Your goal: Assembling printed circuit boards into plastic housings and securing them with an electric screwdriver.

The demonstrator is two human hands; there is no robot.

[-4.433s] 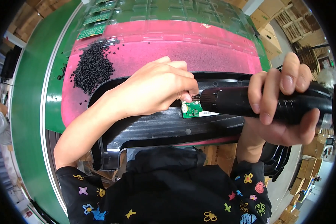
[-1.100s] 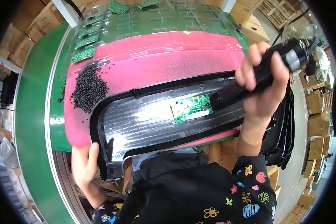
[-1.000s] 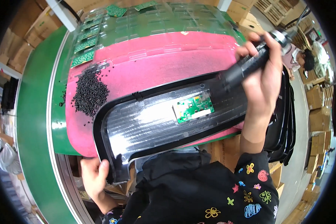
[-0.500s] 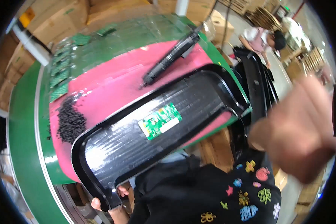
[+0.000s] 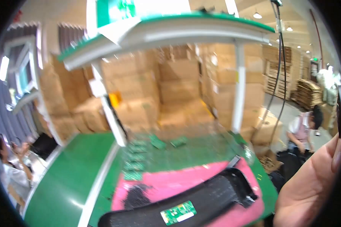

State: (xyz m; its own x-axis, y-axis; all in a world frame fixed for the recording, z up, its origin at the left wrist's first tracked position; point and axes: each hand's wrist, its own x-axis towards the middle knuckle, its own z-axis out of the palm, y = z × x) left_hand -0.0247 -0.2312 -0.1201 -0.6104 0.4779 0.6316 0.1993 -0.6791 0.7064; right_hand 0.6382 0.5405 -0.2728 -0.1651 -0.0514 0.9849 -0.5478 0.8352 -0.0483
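A black plastic housing (image 5: 212,202), long and shallow with raised walls, lies across the pink mat and is cut off by the lower edge. On its inner floor rests a green circuit board (image 5: 178,213). My right hand (image 5: 305,185) is raised close to the camera at the far right, away from the housing. Its fingers run into the dark rim of the picture, so their pose is mostly hidden. My left hand is out of view.
A pile of small black screws (image 5: 136,197) lies on the pink mat (image 5: 166,176). Several green boards (image 5: 133,166) sit beyond it on the bench. A shelf (image 5: 201,32) spans overhead, cables (image 5: 280,75) hang at right, and cardboard boxes (image 5: 180,83) stand behind. Two people work nearby.
The view has tilted up, bringing the shelf and boxes in. My left hand, earlier at the housing's near left end, has left the view. My right hand appears lower and nearer the right edge.
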